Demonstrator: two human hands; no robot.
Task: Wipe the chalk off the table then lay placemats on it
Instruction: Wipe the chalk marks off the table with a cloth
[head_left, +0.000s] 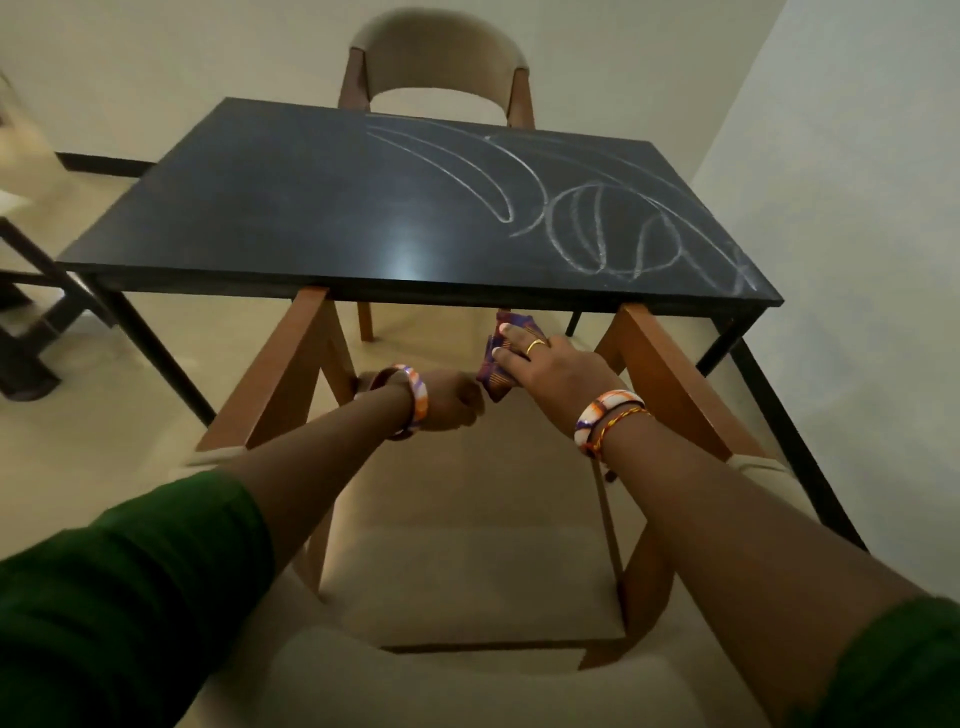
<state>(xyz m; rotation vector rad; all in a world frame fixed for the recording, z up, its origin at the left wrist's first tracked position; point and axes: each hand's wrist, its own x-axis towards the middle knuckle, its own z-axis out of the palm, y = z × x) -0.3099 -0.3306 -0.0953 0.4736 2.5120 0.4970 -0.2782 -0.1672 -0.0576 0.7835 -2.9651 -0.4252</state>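
Observation:
A black table (291, 208) carries white chalk scribbles (587, 218) over its right half. Below its near edge, above a chair seat, both hands meet at a folded purple and orange patterned cloth (493, 358). My right hand (556, 369) lies over the cloth with the fingers wrapped on it. My left hand (452, 400) is curled into a fist at the cloth's lower left corner and seems to pinch it. No placemats are in view.
A beige chair with brown wooden legs (457, 561) stands between me and the table, its seat under my arms. A second chair (441, 57) is tucked in at the far side. A wall (857, 208) runs close on the right. Dark furniture (31, 322) stands at the left.

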